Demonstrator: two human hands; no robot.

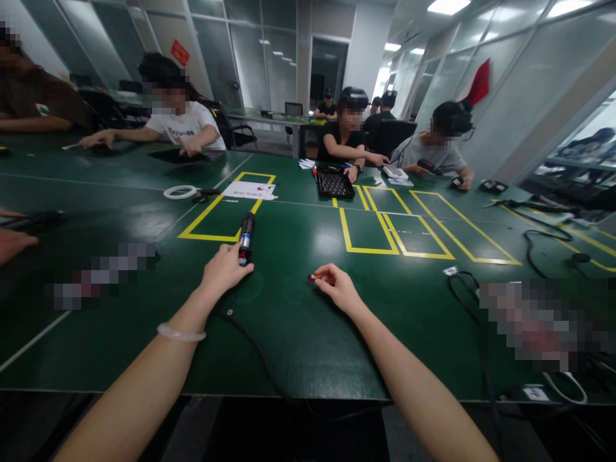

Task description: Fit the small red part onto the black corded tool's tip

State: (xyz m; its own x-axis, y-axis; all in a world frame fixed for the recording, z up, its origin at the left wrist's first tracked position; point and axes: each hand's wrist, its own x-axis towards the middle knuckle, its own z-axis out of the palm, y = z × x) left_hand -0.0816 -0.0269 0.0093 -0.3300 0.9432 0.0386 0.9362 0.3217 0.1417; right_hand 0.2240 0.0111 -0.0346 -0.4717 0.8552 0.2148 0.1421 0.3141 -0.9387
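Note:
My left hand (224,273), with a pale bangle at the wrist, is closed around the lower end of a black and silver cylindrical tool (247,232). A blue band marks the tool's middle, and its far end points away from me. My fingers partly cover a small red and grey part at its near end. To the right, my right hand (337,287) pinches a small red and dark piece (312,278) just above the green table (298,340); its kind is too small to make out. The two hands are apart.
A black cable (255,343) runs toward the front edge. Beyond my hands lie a white paper sheet (248,190), a coiled white cable (180,192) and a black tray (335,184). Yellow tape outlines (373,250) mark the table. Other people sit across and at left.

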